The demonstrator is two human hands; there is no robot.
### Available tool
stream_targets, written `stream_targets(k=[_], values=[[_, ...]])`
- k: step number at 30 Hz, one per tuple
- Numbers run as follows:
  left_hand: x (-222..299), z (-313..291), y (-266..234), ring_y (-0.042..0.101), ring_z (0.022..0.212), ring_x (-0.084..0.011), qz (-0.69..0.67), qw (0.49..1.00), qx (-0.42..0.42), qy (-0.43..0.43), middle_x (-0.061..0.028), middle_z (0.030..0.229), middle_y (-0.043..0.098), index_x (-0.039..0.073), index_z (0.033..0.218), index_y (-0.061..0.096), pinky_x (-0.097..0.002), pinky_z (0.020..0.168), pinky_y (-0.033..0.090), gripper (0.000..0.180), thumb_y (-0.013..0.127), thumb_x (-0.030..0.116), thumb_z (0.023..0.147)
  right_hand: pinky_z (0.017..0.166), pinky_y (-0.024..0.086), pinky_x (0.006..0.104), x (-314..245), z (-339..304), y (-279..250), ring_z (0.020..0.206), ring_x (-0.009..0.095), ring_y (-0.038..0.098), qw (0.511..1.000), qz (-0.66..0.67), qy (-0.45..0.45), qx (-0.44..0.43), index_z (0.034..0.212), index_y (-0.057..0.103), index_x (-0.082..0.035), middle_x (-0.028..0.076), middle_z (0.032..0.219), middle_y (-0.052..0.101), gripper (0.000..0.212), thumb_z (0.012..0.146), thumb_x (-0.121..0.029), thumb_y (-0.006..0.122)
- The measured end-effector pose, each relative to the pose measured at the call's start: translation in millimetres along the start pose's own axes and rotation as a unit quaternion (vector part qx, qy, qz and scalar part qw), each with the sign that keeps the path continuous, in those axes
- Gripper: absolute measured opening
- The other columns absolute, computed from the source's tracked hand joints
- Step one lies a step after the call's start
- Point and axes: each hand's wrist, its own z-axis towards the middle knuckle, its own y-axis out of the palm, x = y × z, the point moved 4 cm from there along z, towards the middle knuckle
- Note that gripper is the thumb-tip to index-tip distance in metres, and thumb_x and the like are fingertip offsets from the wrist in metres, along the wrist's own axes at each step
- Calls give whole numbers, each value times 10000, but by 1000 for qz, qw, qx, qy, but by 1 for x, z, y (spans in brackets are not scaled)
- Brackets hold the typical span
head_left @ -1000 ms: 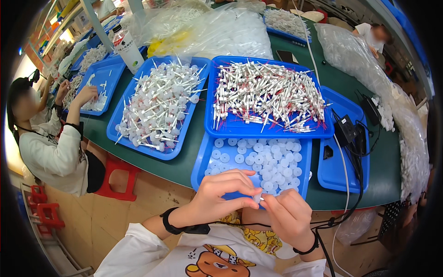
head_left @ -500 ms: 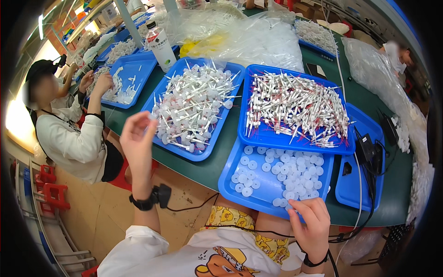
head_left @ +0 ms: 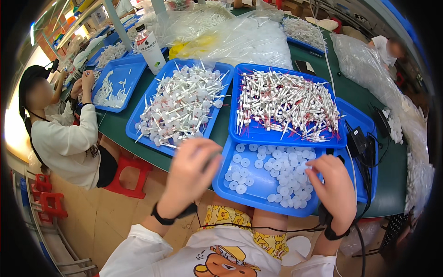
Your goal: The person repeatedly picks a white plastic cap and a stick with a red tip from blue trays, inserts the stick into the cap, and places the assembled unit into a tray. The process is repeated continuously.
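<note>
My right hand (head_left: 336, 184) is over the right side of the lower blue tray (head_left: 258, 196), thumb and index finger pinched at a translucent white disc (head_left: 304, 167) with a small centre hole. Many such discs lie in this tray. My left hand (head_left: 194, 168) hangs between that tray's left edge and the left blue tray (head_left: 147, 147); motion blurs its fingers, and anything in them is hidden. In the left tray are piled white sticks with discs fitted on them (head_left: 177, 99). Thin white sticks with red threads (head_left: 286, 104) fill the upper blue tray (head_left: 272, 136).
A capped bottle (head_left: 150, 50) stands behind the left tray, near a large clear plastic bag (head_left: 254, 39). Black adapters and cables (head_left: 360, 143) lie over another blue tray (head_left: 369, 184) at right. At left a co-worker (head_left: 64, 134) sits on a red stool (head_left: 129, 177).
My left hand has moved right and nearer to me, away from the left tray's edge. My right hand has reached up and right over the discs. The view has shifted slightly.
</note>
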Motion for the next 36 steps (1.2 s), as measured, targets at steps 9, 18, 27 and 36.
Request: stream_targets(k=[9,18,27,36], values=[[38,-3,50,581,871,-245,57,965,-251,57,-55,891,585,79,909,668,-365,811,423,214,778,230,804,792,505,457,14,76,24,876,360,637,997,-29,-70,-11,866,668,11,170,863,642,89,811,-51,700],[38,-5,46,563,891,-253,12,964,-257,71,-53,900,575,81,896,626,-367,817,417,123,721,99,821,765,530,425,13,115,63,840,326,661,994,-52,-84,-36,840,687,7,136,835,664,85,804,-62,722],[32,4,31,584,868,-257,-73,984,-161,-16,-58,932,584,76,940,687,-358,786,469,109,726,70,839,763,517,442,14,107,68,875,332,635,986,-67,-151,-6,915,620,-9,126,894,617,155,843,-112,711],[28,0,42,630,761,-188,-232,960,-97,-127,-81,962,566,25,966,681,-300,676,519,68,698,21,901,754,510,399,24,114,70,871,298,643,988,43,-115,-93,886,641,-13,121,885,648,122,817,-68,726]])
